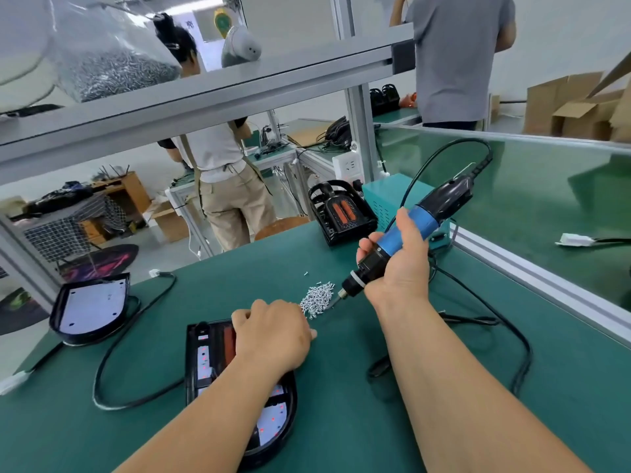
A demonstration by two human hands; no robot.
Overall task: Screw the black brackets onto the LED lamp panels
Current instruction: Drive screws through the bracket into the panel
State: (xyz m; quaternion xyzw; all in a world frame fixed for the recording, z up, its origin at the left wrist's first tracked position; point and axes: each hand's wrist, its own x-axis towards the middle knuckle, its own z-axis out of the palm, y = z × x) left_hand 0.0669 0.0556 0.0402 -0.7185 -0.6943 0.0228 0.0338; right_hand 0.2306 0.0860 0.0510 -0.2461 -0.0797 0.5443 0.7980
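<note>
fingers of the right hand (397, 264) gripped the screwdriver (409, 227), tip among screws (317, 298) beside the left hand (273, 332). its fingers lay on the led lamp panel (205, 356), grip unclear; it looked light, rigid, best pinned flat.

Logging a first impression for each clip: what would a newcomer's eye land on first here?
The blue electric screwdriver gripped in the right hand, centre right, with its tip pointing at a small pile of silver screws on the green mat. Just below, the left hand rests on a black-rimmed LED lamp panel lying flat near the front edge. A second panel sits at the far left.
</note>
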